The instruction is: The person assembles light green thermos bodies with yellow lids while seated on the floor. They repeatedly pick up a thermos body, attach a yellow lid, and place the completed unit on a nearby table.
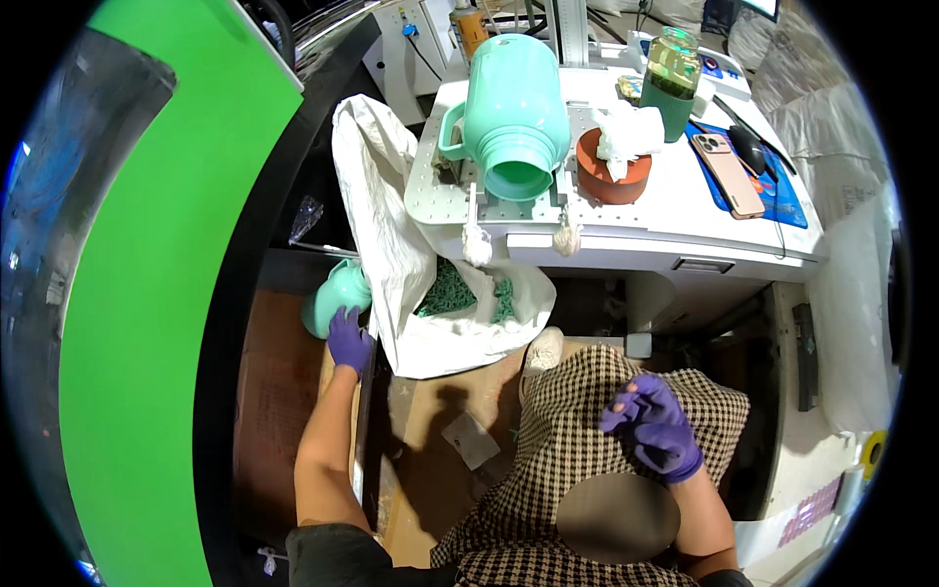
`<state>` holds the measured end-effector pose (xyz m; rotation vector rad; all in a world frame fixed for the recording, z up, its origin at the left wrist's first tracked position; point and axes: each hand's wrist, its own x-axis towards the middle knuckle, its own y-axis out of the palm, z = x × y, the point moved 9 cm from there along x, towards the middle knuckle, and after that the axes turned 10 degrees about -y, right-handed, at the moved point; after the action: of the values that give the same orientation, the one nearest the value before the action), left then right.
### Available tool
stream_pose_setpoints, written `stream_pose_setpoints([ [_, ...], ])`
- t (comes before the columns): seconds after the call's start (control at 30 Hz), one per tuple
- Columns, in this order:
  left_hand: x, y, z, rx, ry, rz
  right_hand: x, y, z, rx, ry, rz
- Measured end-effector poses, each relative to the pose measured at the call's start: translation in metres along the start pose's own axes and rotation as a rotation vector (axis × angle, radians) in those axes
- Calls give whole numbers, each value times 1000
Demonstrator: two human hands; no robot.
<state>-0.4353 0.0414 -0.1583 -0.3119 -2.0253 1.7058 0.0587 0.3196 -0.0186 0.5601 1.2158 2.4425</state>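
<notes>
My left hand (349, 339), in a purple glove, reaches down to the left and grips a mint-green plastic jug shell (335, 294) lying low beside a white woven sack (391, 245). The sack hangs open and holds several small green parts (452, 290). My right hand (653, 427), also gloved in purple, rests on my lap over checked fabric with its fingers curled and nothing in it. A second mint-green jug body (514, 112) with a handle lies on the perforated plate (430, 191) of the white bench, its mouth facing me.
On the white bench stand a terracotta-coloured round pot with white cloth (614, 166), a dark green jar (671, 83), a phone (729, 174) and a black mouse (749, 149) on a blue mat. A large green curved panel (147, 323) fills the left. Cardboard covers the floor (440, 430).
</notes>
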Motion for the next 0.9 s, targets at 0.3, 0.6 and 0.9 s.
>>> stream_pose_setpoints([
  [0.3,118,64,-27,647,179,124,7,-7,-11,-49,146,-165],
  [0.6,143,60,15,404,-315,48,-3,-17,-6,-168,197,-231],
  [0.9,3,-48,95,-102,-250,-187,1,-19,-7,-264,161,-233],
])
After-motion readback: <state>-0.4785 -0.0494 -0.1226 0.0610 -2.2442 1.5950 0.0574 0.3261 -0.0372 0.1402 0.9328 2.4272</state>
